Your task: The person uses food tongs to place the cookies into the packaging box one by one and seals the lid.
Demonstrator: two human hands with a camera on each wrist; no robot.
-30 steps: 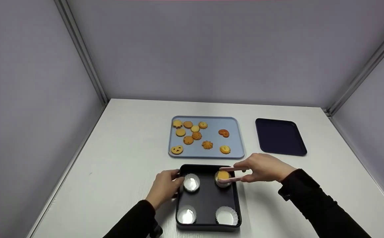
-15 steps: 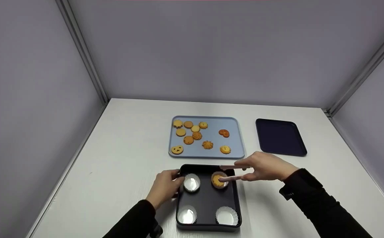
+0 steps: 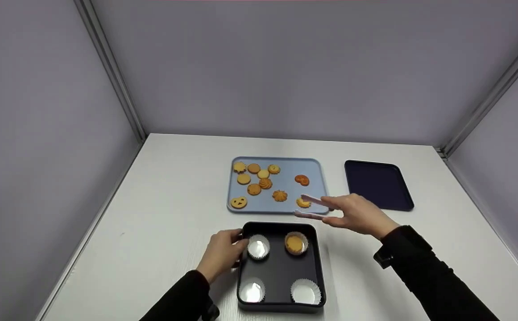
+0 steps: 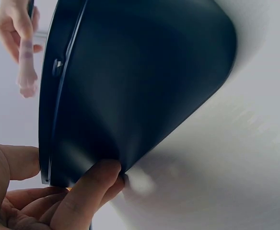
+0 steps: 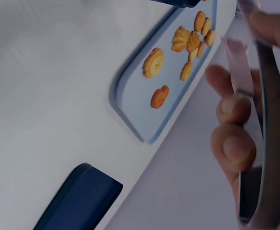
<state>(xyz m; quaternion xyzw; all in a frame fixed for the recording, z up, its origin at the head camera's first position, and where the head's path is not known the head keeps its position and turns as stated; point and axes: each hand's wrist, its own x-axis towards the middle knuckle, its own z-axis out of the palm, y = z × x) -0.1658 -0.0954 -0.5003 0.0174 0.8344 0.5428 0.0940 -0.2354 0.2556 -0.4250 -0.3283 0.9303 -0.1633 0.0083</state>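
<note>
My left hand (image 3: 223,252) grips the left wall of a black baking pan (image 3: 277,272), thumb over the rim and fingers under the outside in the left wrist view. White paper baking cups stand in its corners; the far-right cup (image 3: 304,240) holds a round golden cookie (image 3: 294,244). The near-right cup (image 3: 305,292) and the cups on the left have no cookie in them. In my right hand (image 3: 359,216) is a pair of tongs (image 5: 269,120) with pink tips, spread apart with nothing between them. The tips are over the near-right edge of the blue tray (image 3: 312,167), close to a scalloped cookie (image 3: 303,203).
Several cookies lie on the blue tray, mostly toward its left, with a pretzel-shaped one (image 3: 302,179) on the right. A dark navy tray (image 3: 377,185) sits at the right on the white table (image 3: 174,187). Grey panels (image 3: 276,71) surround the table.
The tongs released the golden cookie, which now lies in the far-right cup. My right hand has moved up and away from the pan toward the blue tray. The left hand has stayed put.
</note>
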